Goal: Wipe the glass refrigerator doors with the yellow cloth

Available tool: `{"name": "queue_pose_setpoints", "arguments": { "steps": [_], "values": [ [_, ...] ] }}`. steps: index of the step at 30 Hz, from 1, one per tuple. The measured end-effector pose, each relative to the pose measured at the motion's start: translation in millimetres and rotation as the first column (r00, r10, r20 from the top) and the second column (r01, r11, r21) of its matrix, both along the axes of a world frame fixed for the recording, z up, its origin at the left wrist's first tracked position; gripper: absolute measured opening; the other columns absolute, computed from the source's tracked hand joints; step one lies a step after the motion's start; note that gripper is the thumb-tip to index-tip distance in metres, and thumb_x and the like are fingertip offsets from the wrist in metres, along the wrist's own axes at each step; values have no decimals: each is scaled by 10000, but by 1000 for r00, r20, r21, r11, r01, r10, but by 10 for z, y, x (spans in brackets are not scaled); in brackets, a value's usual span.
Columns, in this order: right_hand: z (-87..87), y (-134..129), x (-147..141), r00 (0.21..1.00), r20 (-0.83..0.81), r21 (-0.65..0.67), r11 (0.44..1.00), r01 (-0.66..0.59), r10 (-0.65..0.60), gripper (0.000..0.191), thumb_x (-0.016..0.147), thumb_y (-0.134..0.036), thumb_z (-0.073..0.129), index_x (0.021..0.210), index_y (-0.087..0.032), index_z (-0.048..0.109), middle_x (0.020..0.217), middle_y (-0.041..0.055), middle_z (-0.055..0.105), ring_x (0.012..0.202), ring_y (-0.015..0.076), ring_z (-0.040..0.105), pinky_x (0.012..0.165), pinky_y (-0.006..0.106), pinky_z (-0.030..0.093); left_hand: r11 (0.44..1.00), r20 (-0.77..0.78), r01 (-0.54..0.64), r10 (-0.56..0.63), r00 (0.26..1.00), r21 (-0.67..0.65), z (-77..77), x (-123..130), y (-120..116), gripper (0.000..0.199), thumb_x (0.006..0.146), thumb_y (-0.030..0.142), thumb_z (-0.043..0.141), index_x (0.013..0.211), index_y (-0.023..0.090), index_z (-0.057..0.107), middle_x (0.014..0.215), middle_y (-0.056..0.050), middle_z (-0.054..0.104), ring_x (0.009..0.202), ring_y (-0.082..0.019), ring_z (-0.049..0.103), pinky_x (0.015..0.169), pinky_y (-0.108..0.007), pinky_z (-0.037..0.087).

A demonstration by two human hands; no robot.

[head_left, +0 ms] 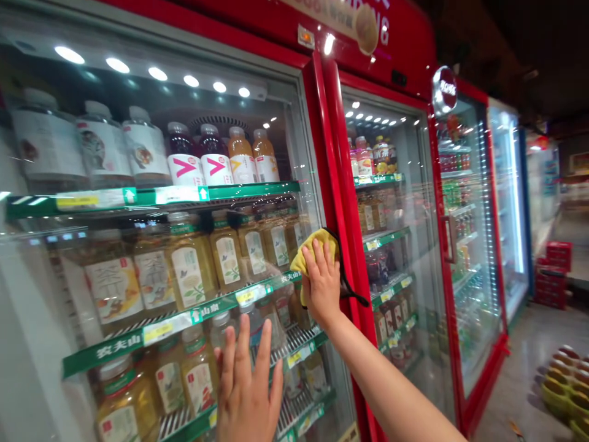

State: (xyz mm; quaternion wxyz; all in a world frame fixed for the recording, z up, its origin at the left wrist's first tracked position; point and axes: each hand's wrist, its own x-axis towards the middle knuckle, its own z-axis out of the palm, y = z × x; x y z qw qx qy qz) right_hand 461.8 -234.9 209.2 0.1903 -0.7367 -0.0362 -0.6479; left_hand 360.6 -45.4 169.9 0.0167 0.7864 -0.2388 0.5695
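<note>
Near the right edge of a red-framed clear glass door (292, 147), the right hand (323, 285) lies, grip flattened, over a yellow, black-edged fabric cloth (300, 264). Lower left, the left hand (248, 383) has its grip spread; glass contact is unclear.

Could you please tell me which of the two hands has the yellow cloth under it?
The right hand, spread over the yellow cloth; the left hand shows no cloth.
</note>
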Motion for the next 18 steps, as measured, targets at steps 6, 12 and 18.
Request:
{"name": "queue_pose_setpoints", "arguments": {
  "steps": [6, 12, 18],
  "values": [
    [-908, -8, -213, 979, 48, -69, 978, -196, 199, 673, 943, -32, 344, 1560, -299, 352, 1506, 76, 552, 1518, 233, 328, 1150, 505, 397, 997, 9, 60, -60, 998, 59, 74, 131, -157, 772, 937, 327, 604, 1604, 290, 217, 1705, -73, 135, 1573, -300, 120, 1284, -532, 56],
    [-449, -290, -753, 915, 290, 163, 928, -335, 280, 565, 1004, -154, 339, 1556, -277, 356, 1541, 105, 501, 1426, 255, 480, 1113, 489, 460, 995, 58, 56, -61, 996, 81, 259, 338, -218, 764, 952, 334, 601, 1602, 306, 202, 1677, -50, 230, 1574, -232, 119, 1292, -484, -9],
    [-329, -518, -522, 976, 214, -7, 999, 47, -45, 562, 1006, -187, 417, 1535, -377, 395, 1491, 29, 571, 1478, 287, 386, 1206, 571, 243, 998, 73, 41, -45, 996, 57, 264, 522, -147, 757, 951, 335, 596, 1600, 311, 207, 1672, -39, 248, 1567, -222, 156, 1298, -447, 47]
  ]
}}
